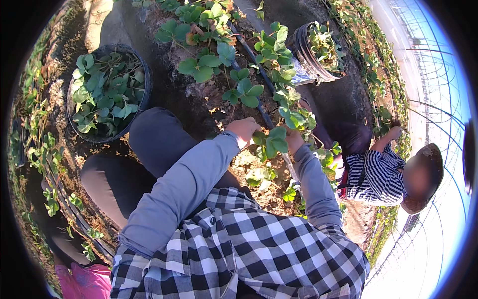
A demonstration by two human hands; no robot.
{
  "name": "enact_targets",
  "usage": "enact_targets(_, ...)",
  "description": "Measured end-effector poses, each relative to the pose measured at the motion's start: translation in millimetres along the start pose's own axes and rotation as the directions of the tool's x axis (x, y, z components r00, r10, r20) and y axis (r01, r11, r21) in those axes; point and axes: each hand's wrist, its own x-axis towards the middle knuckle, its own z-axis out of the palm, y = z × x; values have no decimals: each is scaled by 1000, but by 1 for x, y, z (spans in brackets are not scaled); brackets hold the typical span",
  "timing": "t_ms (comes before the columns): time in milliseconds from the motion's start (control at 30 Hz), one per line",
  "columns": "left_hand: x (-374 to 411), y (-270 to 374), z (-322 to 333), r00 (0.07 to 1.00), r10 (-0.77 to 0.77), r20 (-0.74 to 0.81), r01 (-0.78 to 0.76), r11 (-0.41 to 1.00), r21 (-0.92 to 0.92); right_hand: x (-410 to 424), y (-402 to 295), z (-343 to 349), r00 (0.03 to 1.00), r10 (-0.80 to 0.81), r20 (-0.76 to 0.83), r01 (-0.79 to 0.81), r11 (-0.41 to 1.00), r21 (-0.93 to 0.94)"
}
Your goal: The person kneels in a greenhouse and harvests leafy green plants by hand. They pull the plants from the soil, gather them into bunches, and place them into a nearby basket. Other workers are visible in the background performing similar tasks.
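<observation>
My left hand (244,131) reaches to a strawberry plant (276,142) in the planted row, its fingers bent near the plant's left side. On the other side of the same plant is my right hand (295,139), partly hidden behind the leaves. Whether either hand grips a stem or leaf cannot be told. A black drip irrigation hose (263,108) runs along the row and passes between the hands. At the upper left, a black plastic bucket (147,80) holds many cut strawberry leaves (106,89).
A second bucket (304,48) with leaves stands at the upper right. Beyond it a person in a striped shirt (377,175) and hat works at the neighbouring row. Pink clothing (84,280) shows at the lower left. More planted rows flank both sides, under hoop frames at right.
</observation>
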Motion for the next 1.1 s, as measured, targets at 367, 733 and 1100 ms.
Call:
enact_targets(367,2,-11,-3,890,-346,-297,292,933,-212,-10,27,68,996,27,-89,-21,998,59)
enact_targets(733,5,-10,-8,886,-393,-248,334,910,-247,-5,35,55,992,100,-73,-48,855,516)
enact_targets(1100,1,-6,-12,883,-396,-252,329,906,-267,-3,17,58,976,-212,-44,211,977,-20)
